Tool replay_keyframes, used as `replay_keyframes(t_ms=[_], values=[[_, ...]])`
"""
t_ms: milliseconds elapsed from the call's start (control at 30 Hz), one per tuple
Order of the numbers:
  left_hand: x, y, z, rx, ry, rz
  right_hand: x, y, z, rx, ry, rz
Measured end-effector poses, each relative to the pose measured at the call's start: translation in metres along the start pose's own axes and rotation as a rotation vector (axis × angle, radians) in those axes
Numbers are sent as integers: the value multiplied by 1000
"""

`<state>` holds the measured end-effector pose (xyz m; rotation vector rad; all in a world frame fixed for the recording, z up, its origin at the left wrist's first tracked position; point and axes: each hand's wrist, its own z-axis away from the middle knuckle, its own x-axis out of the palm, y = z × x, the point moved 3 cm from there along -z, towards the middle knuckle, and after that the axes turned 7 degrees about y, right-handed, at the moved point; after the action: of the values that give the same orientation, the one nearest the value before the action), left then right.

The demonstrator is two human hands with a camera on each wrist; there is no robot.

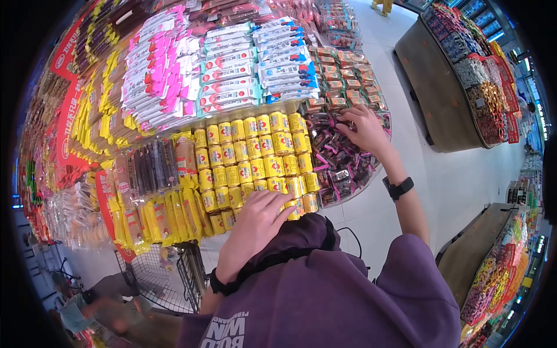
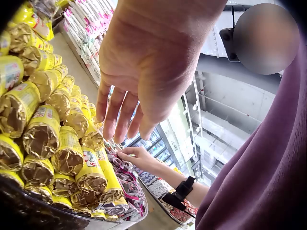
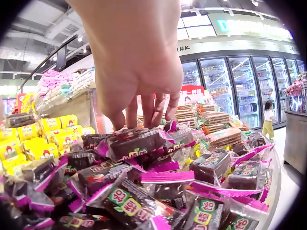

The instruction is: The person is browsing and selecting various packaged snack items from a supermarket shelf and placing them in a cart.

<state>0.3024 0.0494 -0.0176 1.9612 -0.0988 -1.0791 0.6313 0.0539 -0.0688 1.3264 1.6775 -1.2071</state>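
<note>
Rows of yellow wrapped rolls (image 1: 249, 148) fill the middle compartment; in the left wrist view the rolls (image 2: 67, 148) show crumpled gold ends. My left hand (image 1: 258, 217) lies over their near edge, fingers extended; in the left wrist view this hand (image 2: 144, 67) has nothing in its palm. To the right, dark sweets with magenta-edged wrappers (image 1: 342, 159) lie in a loose heap. My right hand (image 1: 365, 130) is at the far part of that heap. In the right wrist view the hand (image 3: 139, 72) reaches down with its fingertips at the dark sweets (image 3: 134, 143); whether it pinches one is hidden.
White, pink and blue packets (image 1: 229, 69) stand behind a low divider, with orange-brown packets (image 1: 348, 78) beyond the dark sweets. A wire cart (image 1: 159, 275) is at the lower left. Other display bins (image 1: 447, 81) stand across the aisle. A person (image 3: 268, 120) stands near the fridges.
</note>
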Motion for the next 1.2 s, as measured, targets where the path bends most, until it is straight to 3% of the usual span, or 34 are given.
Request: replay_keyframes(t_ms=[167, 300, 367, 467, 633, 833, 1067, 1200], values=[[3, 0, 1, 10, 6, 4, -13, -30, -4, 23, 123, -134], [4, 1, 3, 22, 7, 0, -10, -75, -11, -36, 41, -321], [7, 1, 4, 36, 10, 14, -3, -95, -16, -152, 17, -338], [6, 3, 7, 42, -11, -15, 11, -112, -26, -127, -70, -418], [10, 1, 16, 9, -60, -35, 34, -118, -29, -7, -219, -503], [13, -1, 19, 16, -50, -57, 17, -123, -11, -61, -10, -490], [14, -5, 21, 19, -82, -53, 0, -133, 46, -72, -236, -529], [17, -3, 17, 50, -97, -65, 8, -140, 54, -75, -203, -567]])
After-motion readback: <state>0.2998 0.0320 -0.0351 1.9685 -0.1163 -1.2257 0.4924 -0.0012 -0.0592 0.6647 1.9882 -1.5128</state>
